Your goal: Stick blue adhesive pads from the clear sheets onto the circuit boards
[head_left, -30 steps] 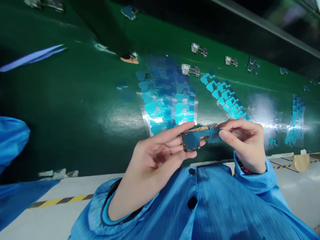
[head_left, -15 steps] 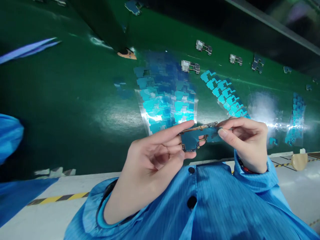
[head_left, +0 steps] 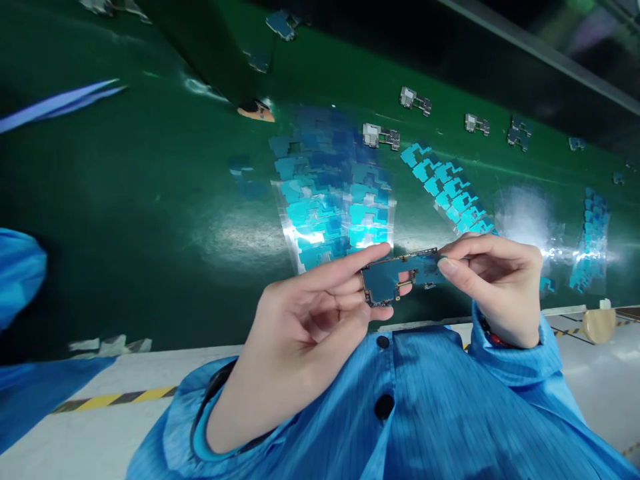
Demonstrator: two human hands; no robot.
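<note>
A small circuit board (head_left: 383,281) with a blue film on its face is held low over the table's near edge. My left hand (head_left: 320,320) grips its left end between thumb and fingers. At the board's right end, my right hand (head_left: 493,277) pinches the blue film (head_left: 425,267) between thumb and forefinger. Behind my hands lie clear sheets carrying rows of blue film pieces (head_left: 317,213). Another slanting strip of blue pieces (head_left: 447,187) lies to the right of them.
More circuit boards (head_left: 381,136) lie along the green table (head_left: 175,187) at the back. A dark post stands at upper left, near blue-purple tweezers (head_left: 60,105). Another person's blue sleeve (head_left: 20,277) is at far left. More film sheets (head_left: 590,240) lie at right. CHANGtable: none
My right hand has shifted slightly to the right. The board's right end looks a little lower, and the on-table boards at the back appear slightly shifted with the view.
</note>
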